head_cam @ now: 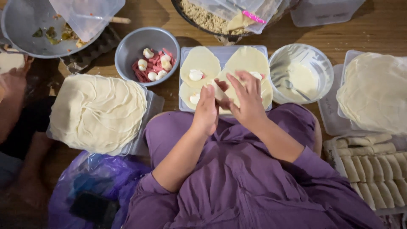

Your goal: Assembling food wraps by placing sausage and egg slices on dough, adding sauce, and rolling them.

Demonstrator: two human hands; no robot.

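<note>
Round pale wrappers [200, 62] lie spread on a white tray [184, 53] in front of me, some with a white egg piece and a pink strip on them. My left hand [206, 111] and my right hand [248, 99] meet over the nearest wrapper [220, 91] and fold its edge between the fingers. A grey bowl [127, 48] to the left holds pink sausage strips and small white eggs.
A stack of wrappers [97, 112] sits at the left, another stack [375, 91] at the right. A bowl of white paste with a spoon [302, 74] stands right of the tray. Finished rolls [373, 165] fill a container at lower right. Another person's arm [12, 97] is at far left.
</note>
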